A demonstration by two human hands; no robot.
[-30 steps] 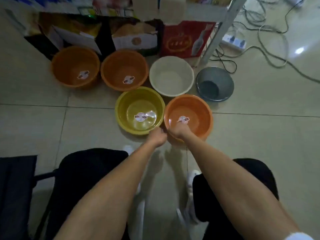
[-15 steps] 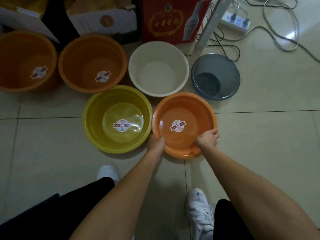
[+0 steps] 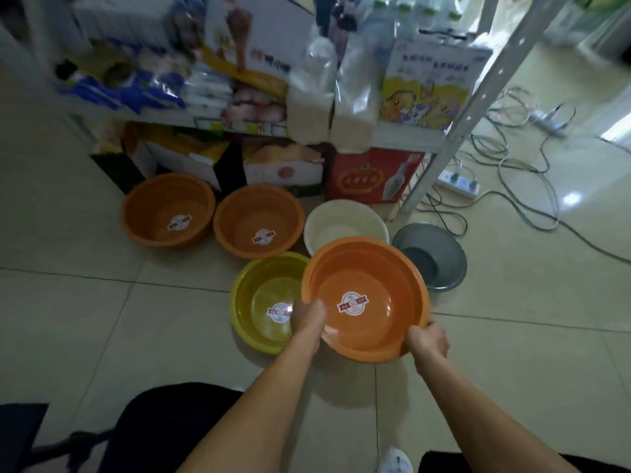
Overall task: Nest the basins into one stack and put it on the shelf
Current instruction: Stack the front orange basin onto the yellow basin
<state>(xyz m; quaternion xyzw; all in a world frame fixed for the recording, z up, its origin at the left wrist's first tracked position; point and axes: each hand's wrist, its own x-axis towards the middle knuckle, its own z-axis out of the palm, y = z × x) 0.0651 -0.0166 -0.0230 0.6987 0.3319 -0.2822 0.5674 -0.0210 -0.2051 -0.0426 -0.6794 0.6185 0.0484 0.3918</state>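
We hold the orange basin (image 3: 365, 298) in both hands, mouth up and tipped slightly toward us; round, so no long axis — its label sticker (image 3: 352, 304) sits flat on the inner bottom. Left hand (image 3: 309, 317) grips the near-left rim, fingers wrapped over the edge. Right hand (image 3: 427, 339) is closed on the near-right rim. The basin looks raised off the floor — its shadow lies on the tiles below — and it overlaps the right edge of the yellow basin (image 3: 263, 302) and the near edge of the white basin (image 3: 341, 223).

Other basins rest mouth-up on the tile floor (image 3: 85, 319), unstacked: two more orange ones, far-left orange basin (image 3: 169, 209) and mid orange basin (image 3: 258, 221), side by side at the back, grey basin (image 3: 431, 257) to the right, just beside the held one.

Behind them the shelf (image 3: 403, 136) carries boxes, bags & bottles; its slanted post (image 3: 454, 121) comes down near the white basin. A power strip (image 3: 459, 181) w/ cables lies right of the post.
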